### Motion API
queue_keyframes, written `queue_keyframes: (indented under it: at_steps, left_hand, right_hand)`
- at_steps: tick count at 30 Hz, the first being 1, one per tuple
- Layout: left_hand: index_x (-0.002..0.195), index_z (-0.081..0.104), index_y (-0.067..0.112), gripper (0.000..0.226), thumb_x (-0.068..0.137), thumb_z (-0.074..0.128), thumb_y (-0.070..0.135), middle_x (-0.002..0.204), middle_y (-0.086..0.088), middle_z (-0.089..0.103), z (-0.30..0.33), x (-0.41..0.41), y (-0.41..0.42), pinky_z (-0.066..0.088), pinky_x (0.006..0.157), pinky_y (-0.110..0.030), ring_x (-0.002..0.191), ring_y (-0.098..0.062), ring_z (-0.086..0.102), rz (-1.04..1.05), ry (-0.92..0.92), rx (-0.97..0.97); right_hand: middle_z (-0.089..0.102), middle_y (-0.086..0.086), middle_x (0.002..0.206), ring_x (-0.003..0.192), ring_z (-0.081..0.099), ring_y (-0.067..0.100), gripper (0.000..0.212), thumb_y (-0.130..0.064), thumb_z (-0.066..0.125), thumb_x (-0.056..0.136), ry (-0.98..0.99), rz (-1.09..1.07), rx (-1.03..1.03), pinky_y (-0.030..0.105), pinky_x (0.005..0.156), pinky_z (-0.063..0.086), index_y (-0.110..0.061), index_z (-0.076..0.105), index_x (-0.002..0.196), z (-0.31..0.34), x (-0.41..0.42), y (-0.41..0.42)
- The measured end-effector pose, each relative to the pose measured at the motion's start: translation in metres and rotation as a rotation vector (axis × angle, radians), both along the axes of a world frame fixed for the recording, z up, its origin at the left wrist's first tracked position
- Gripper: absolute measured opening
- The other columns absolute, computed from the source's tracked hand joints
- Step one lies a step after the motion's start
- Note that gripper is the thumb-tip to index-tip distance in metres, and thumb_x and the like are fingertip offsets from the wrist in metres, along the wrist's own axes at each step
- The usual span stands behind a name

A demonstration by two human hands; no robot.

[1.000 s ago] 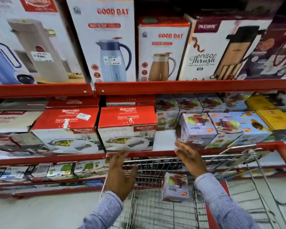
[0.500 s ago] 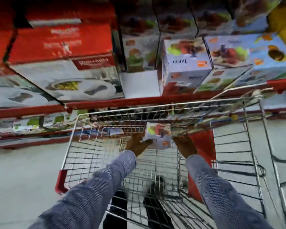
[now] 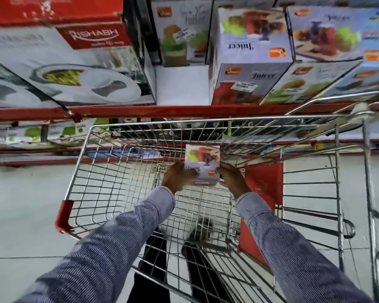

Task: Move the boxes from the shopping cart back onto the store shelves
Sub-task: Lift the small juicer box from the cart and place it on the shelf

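Juicer box [image 3: 202, 165] sat inside wire cart [image 3: 206, 124], below red shelf [image 3: 162, 110]. L hand [image 3: 176, 178] & R hand [image 3: 233, 180] each had a closed grip on opp. sides of it.

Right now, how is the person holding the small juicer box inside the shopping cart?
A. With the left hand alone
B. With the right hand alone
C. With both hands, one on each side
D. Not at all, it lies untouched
C: the left hand and the right hand press on opposite sides of the juicer box inside the shopping cart.
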State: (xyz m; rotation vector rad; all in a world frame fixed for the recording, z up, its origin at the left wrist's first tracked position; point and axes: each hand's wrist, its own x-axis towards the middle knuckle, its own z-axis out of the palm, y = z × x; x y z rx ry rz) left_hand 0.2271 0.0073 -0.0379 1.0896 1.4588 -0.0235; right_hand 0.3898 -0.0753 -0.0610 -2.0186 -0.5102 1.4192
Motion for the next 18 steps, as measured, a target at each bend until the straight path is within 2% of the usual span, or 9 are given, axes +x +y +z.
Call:
queue_keyframes:
  at_steps: [2,6,9,11,12,14,16,18]
  left_hand:
    - [0.103,0.069,0.026,0.04,0.065,0.071,0.038,0.106,-0.006,0.073,0.009,-0.009,-0.002,0.058,0.084,-0.058,0.101,-0.032,0.066,0.041,-0.011,0.008]
    - [0.081,0.071,0.038,0.025,0.057,0.068,0.046,0.096,-0.001,0.076,0.046,-0.028,-0.005,0.059,0.084,-0.055,0.094,-0.029,0.07,0.129,-0.065,0.097]
    - [0.073,0.07,0.043,0.021,0.054,0.07,0.053,0.089,0.008,0.075,0.09,-0.044,-0.008,0.058,0.085,-0.051,0.091,-0.025,0.07,0.197,-0.091,0.238]
    - [0.072,0.07,0.037,0.017,0.061,0.074,0.048,0.077,0.013,0.073,0.12,-0.055,-0.009,0.06,0.08,-0.047,0.082,-0.019,0.071,0.21,-0.093,0.335]
    - [0.074,0.072,0.032,0.016,0.065,0.076,0.045,0.069,0.013,0.072,0.131,-0.058,-0.009,0.061,0.075,-0.043,0.074,-0.016,0.07,0.202,-0.097,0.385]
    - [0.083,0.074,0.024,0.02,0.072,0.076,0.04,0.068,0.011,0.071,0.158,-0.064,-0.005,0.057,0.065,-0.031,0.066,-0.014,0.068,0.163,-0.091,0.508]
    - [0.088,0.075,0.02,0.021,0.076,0.076,0.037,0.073,0.01,0.073,0.184,-0.068,0.0,0.052,0.06,-0.019,0.063,-0.003,0.067,0.141,-0.082,0.593]
    - [0.085,0.075,0.019,0.016,0.076,0.077,0.032,0.071,0.013,0.073,0.207,-0.069,0.005,0.049,0.055,-0.011,0.059,0.006,0.065,0.148,-0.117,0.64]
  right_hand:
    - [0.071,-0.004,0.098,0.104,0.064,0.025,0.019,-0.03,0.055,0.082,-0.016,-0.001,0.041,0.043,0.093,0.049,-0.042,0.071,0.081,0.027,-0.007,0.004]
    - [0.071,-0.007,0.102,0.1,0.064,0.019,0.025,-0.035,0.059,0.081,-0.07,-0.004,0.115,0.038,0.092,0.05,-0.031,0.073,0.102,0.07,-0.018,0.007]
    - [0.076,-0.008,0.096,0.092,0.07,0.018,0.035,-0.047,0.062,0.07,-0.128,-0.039,0.204,0.046,0.089,0.055,-0.035,0.074,0.101,0.099,-0.021,0.003]
    - [0.077,-0.008,0.089,0.083,0.072,0.016,0.028,-0.042,0.064,0.071,-0.161,-0.05,0.278,0.047,0.084,0.057,-0.035,0.075,0.095,0.126,-0.024,0.005]
    - [0.077,-0.01,0.086,0.081,0.071,0.015,0.02,-0.034,0.066,0.074,-0.18,-0.059,0.319,0.045,0.084,0.058,-0.035,0.076,0.092,0.139,-0.025,0.006]
    - [0.076,-0.01,0.085,0.084,0.071,0.017,0.018,-0.02,0.068,0.079,-0.198,-0.097,0.39,0.044,0.085,0.058,-0.034,0.076,0.088,0.166,-0.029,0.01]
    - [0.078,-0.002,0.089,0.089,0.073,0.022,0.017,-0.018,0.068,0.08,-0.184,-0.106,0.452,0.048,0.086,0.058,-0.027,0.077,0.092,0.191,-0.032,0.014]
    - [0.078,-0.004,0.09,0.088,0.073,0.017,0.018,-0.021,0.069,0.079,-0.204,-0.106,0.472,0.046,0.085,0.058,-0.025,0.077,0.095,0.211,-0.032,0.019]
